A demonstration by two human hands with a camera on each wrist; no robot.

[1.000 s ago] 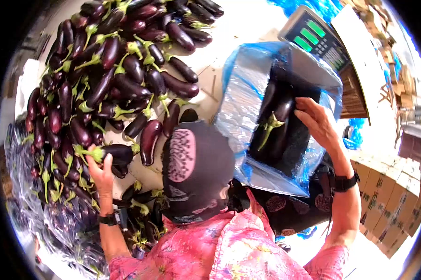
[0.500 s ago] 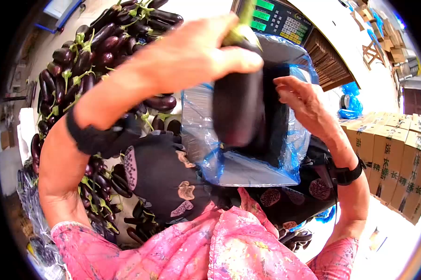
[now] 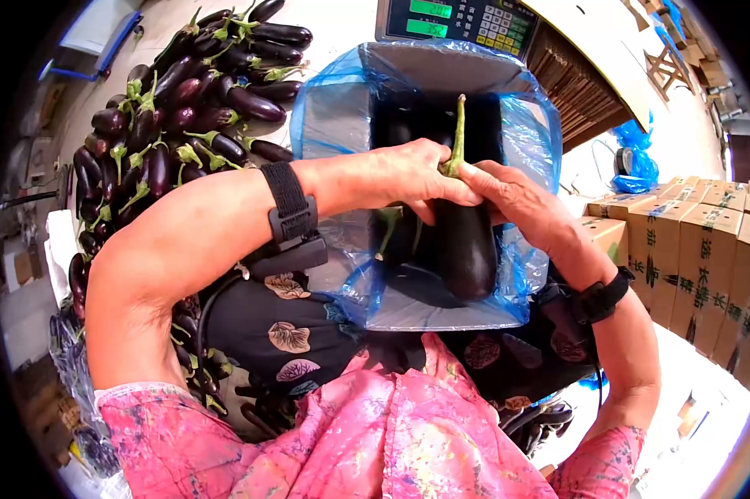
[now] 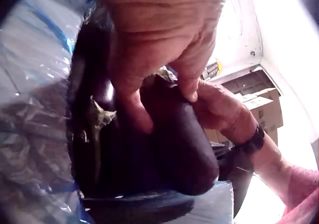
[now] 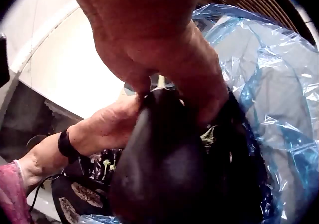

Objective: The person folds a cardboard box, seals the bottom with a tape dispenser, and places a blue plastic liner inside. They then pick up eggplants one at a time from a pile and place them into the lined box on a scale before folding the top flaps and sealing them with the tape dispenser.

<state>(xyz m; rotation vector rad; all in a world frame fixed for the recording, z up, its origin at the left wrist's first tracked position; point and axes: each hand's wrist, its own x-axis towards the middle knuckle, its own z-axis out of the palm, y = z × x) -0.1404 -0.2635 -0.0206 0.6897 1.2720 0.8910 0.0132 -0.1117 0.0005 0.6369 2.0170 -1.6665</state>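
1. i record the left hand point(image 3: 412, 173) and right hand point(image 3: 529, 200) together, clamped around the top of one plump, dark purple eggplant point(image 3: 466, 249).
2. it is stem-up, at the near right of the blue-film-lined box point(image 3: 441, 316).

Held eggplant point(image 3: 468, 254): glossy dark purple, green stem up, blunt end near, above box
Boxed eggplants point(image 3: 389, 216): dark, green-stemmed, lying inside, left
Box point(image 3: 441, 314): open, lined with blue film

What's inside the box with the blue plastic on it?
Dark eggplants lie in the box. The left hand and right hand hold another eggplant over them, hiding some of what's underneath.
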